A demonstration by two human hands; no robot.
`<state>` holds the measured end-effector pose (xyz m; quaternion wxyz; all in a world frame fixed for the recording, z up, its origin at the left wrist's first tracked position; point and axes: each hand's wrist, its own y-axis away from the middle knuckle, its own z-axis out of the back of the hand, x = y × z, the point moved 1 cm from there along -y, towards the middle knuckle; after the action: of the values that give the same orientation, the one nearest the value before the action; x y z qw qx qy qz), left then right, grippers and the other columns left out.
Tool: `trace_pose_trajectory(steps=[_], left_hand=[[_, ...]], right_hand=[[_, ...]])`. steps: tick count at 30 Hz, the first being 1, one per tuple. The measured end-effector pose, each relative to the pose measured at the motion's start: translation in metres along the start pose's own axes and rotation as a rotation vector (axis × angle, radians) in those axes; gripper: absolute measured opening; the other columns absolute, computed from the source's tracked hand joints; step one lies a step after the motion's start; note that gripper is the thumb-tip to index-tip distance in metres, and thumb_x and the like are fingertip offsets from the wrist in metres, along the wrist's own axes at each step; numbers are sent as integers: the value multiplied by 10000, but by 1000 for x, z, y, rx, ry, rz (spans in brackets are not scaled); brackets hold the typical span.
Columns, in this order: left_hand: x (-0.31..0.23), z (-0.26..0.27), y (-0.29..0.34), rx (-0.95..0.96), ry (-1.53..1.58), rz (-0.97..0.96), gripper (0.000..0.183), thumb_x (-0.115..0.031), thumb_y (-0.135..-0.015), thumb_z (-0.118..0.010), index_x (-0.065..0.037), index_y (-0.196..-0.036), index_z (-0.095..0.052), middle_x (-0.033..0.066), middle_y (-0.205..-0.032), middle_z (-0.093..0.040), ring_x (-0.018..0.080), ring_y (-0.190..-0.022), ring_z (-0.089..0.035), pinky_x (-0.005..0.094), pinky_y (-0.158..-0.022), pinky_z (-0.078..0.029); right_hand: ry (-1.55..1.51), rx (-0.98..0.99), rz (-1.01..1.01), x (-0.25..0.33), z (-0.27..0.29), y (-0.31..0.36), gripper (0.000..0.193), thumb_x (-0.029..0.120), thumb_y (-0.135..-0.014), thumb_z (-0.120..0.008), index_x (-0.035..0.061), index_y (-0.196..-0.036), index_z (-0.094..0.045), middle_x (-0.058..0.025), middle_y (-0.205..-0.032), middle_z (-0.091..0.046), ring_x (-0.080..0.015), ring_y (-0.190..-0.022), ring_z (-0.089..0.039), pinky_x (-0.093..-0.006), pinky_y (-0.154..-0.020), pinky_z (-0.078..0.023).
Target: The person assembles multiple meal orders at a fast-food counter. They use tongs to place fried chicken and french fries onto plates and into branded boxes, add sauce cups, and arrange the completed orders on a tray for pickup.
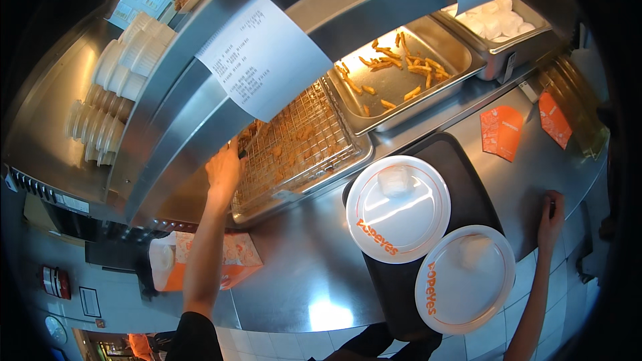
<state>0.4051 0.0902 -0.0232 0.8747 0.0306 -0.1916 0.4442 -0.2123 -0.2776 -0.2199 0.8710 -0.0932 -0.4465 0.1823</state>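
Observation:
My left hand reaches under the shelf to the left end of a metal tray with a wire rack, where brown fried bits lie. Its fingers are closed, and a small dark piece shows beside them; what it belongs to is hidden. Close to the counter's right edge, my right hand is curled, with something dark and unclear at its fingers. Between my arms a black serving tray carries two round white plates, the farther plate and the nearer plate. On each rests a whitish wrapped bundle.
A shelf hung with a paper slip overhangs the racks. Behind the counter sit a pan of fries and a pan of white wrapped bundles. Orange cartons lie right, an orange-white box left. Stacked tubs stand upper left.

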Motion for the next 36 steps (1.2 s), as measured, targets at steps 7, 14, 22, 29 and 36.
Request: trace_pose_trajectory(steps=[7, 14, 22, 29, 36], left_hand=[[14, -67, -53, -156, -148, -108, 713, -366, -818, -749, -35, -1381, -463, 205, -1277, -580, 400, -1046, -640, 504, -853, -528], [64, -89, -55, -20, 970, -240, 616, -95, -834, -647, -50, -1425, -478, 166, -1343, -599, 286, -1224, -579, 368, -1034, -433], [-22, 26, 171, -189, 854, -234, 477, -100, -863, -645, -54, -1333, -583, 157, -1131, -684, 261, -992, -675, 354, -845, -538], [-118, 52, 207, -306, 38, -695, 573, -105, -791, -613, -160, -1360, -581, 22, -957, -619, 179, -679, -554, 311, -593, -477], [-89, 50, 230, -292, -12, -508, 793, -130, -694, -747, -232, -1440, -498, 22, -1067, -615, 192, -832, -607, 320, -675, -501]], right_hand=[[93, -142, 105, 16, -5, 0, 82, 67, -918, -563, 1, -929, -611, -147, -920, -594, -304, -886, -593, -367, -828, -469], [124, -183, 97, 11, -6, 6, 101, 76, -775, -614, 46, -871, -613, -166, -914, -587, -374, -896, -586, -474, -793, -488], [149, -40, -58, 27, -6, 2, 117, 82, -780, -611, 56, -893, -622, -164, -951, -586, -383, -929, -562, -485, -828, -466], [190, -60, 181, 3, 5, -4, 84, 49, -825, -600, 40, -908, -605, -160, -927, -582, -376, -936, -566, -474, -826, -464], [127, 23, 147, 21, 1, -2, 59, 28, -849, -586, 29, -906, -604, -129, -967, -589, -342, -935, -582, -444, -807, -474]])
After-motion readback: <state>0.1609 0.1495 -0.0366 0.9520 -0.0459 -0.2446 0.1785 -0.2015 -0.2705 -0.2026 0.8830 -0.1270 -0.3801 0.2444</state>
